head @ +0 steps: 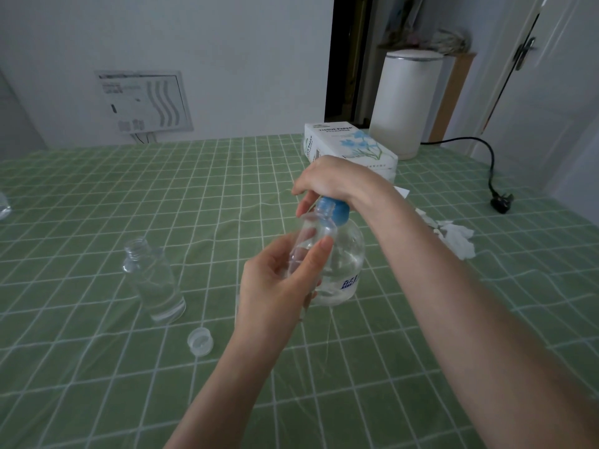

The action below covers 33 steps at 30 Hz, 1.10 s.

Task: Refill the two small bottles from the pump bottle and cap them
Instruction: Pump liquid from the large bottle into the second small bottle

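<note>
A clear pump bottle (pixel 346 254) with a blue pump top stands mid-table. My right hand (pixel 334 179) lies over the pump head, fingers curled down round it. My left hand (pixel 278 283) grips a small clear bottle (pixel 311 234) and holds its open mouth up under the blue nozzle. A second small clear bottle (pixel 152 280) stands uncapped to the left, some liquid at its bottom. One clear cap (pixel 200 341) lies on the cloth in front of it.
A green checked cloth (pixel 97 196) covers the table. A tissue box (pixel 350 144) and a white cylindrical appliance (pixel 402 102) stand at the back right. Crumpled tissues (pixel 453 238) and a black plug (pixel 500 202) lie at the right.
</note>
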Motion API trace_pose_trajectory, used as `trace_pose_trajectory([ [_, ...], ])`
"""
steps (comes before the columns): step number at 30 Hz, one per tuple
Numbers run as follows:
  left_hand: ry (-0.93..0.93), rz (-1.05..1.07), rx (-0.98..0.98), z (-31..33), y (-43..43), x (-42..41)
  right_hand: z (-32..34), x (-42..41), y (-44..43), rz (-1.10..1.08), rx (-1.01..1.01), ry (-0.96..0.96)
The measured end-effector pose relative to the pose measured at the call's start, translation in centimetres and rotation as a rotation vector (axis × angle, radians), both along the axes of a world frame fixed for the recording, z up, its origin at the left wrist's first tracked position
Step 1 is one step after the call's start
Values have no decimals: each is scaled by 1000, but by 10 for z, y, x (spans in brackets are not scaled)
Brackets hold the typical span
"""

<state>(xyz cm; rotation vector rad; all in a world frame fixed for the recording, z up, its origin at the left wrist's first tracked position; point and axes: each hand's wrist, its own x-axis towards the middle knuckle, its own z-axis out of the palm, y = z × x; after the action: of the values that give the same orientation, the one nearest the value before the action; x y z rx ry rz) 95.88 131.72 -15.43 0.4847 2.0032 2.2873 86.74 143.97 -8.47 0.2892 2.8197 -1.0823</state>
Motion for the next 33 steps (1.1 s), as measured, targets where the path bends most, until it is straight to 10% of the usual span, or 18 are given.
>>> trace_pose_trajectory([
  [33, -9, -16, 37, 3, 1, 0, 13, 0, 2, -4, 59, 21],
])
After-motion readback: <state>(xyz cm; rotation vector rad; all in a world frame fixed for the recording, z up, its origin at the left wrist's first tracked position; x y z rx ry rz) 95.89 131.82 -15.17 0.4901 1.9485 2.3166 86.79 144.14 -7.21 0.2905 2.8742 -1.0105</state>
